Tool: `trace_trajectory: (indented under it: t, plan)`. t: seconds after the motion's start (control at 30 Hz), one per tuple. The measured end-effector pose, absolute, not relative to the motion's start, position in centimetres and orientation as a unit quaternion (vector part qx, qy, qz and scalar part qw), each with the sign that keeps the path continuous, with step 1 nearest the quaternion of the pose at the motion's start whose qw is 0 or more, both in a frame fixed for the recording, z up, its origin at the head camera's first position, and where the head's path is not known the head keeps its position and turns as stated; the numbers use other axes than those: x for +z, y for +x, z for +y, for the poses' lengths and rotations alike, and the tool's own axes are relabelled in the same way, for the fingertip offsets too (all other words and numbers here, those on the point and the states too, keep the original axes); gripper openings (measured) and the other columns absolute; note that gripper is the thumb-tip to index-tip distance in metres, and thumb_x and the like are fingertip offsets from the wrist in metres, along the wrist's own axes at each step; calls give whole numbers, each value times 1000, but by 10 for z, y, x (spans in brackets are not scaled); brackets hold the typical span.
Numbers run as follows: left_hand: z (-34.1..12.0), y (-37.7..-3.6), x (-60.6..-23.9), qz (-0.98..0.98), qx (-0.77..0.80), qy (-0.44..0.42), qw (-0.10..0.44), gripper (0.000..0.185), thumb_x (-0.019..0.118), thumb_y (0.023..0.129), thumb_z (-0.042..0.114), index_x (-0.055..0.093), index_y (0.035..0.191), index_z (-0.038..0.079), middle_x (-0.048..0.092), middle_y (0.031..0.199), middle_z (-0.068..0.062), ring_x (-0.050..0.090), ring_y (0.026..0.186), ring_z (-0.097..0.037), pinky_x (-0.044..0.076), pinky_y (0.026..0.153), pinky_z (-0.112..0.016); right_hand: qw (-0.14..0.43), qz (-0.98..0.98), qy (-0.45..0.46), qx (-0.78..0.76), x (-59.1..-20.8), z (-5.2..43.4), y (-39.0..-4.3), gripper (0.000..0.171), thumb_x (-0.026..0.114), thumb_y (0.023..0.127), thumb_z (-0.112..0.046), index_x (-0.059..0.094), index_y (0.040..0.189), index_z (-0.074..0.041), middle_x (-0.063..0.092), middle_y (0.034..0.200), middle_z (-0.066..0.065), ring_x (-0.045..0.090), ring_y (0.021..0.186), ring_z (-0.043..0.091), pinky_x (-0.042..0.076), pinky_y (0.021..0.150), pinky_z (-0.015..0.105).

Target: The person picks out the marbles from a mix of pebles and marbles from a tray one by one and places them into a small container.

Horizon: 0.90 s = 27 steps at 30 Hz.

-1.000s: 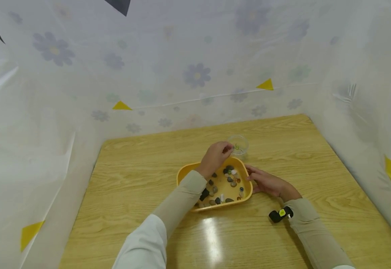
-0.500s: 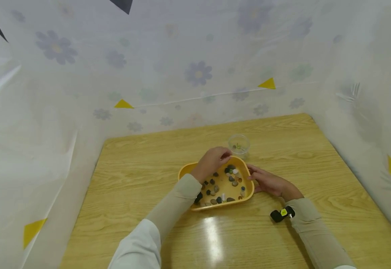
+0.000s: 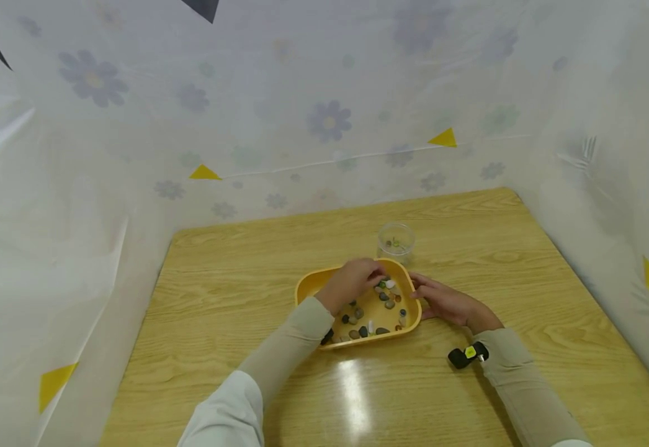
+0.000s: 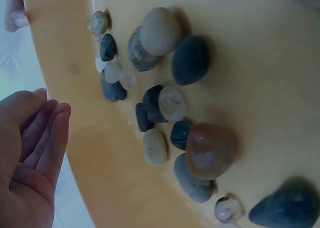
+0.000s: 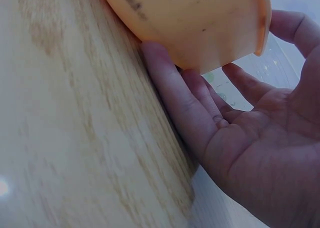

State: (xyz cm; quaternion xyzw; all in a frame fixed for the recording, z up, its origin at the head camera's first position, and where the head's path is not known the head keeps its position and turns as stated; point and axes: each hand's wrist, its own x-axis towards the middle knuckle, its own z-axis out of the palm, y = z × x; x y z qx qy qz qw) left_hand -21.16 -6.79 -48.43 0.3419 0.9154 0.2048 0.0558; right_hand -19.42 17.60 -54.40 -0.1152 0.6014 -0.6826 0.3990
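Left hand point(image 3: 352, 280) is hovering over the pebbles point(image 4: 172, 105) in the yellow tray point(image 3: 308, 287), fingers relaxed, holding nothing; right hand point(image 3: 442, 304) is bracing the tray's three-o'clock side, fingers straight, steadying it on the counter point(image 3: 218, 323).

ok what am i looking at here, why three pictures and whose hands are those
No machine: a person wears three cameras. The wide picture comes from the head; the close-ups come from each wrist. On the wooden table stands a yellow tray of small pebbles, with a clear cup behind it. The left hand reaches over the tray, fingers relaxed in its wrist view; whether it holds a pebble I cannot tell. The right hand rests straight fingers against the tray's outer wall.
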Motion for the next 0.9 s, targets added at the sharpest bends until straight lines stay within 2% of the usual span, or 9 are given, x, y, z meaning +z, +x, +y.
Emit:
trace_trajectory:
  t: [0.2, 0.4, 0.73, 0.9]
  plan:
    - [-70, -210, -490, 917, 215, 327, 73, 19, 54, 95, 21, 67, 107, 12, 64, 96, 5, 54, 77, -1, 46, 70, -17, 397, 601, -116, -684, -543, 176, -193, 59, 38, 99, -12, 11, 150, -21, 13, 150, 14, 43, 122, 33, 46, 86, 52]
    - [-69, -210, -498, 921, 209, 316, 92, 19, 60, 92, 21, 66, 107, 11, 64, 98, 3, 55, 82, -4, 47, 74, -21, 397, 600, -116, -684, -545, 176, -193, 58, 38, 99, -12, 12, 150, -20, 14, 150, 14, 44, 121, 32, 47, 86, 52]
    - [-65, -215, -510, 921, 203, 320, 94, 16, 62, 91, 22, 68, 102, 11, 64, 92, 5, 54, 76, -3, 45, 70, -18, 397, 597, -129, -685, -546, 177, -194, 58, 37, 99, -12, 10, 150, -18, 12, 150, 18, 42, 121, 35, 46, 86, 53]
    - [-62, -216, -513, 918, 208, 326, 95, 15, 62, 91, 21, 70, 101, 12, 65, 93, 6, 55, 79, -2, 45, 72, -17, 398, 596, -129, -685, -546, 177, -194, 58, 37, 99, -12, 10, 150, -18, 11, 150, 17, 42, 122, 33, 46, 86, 52]
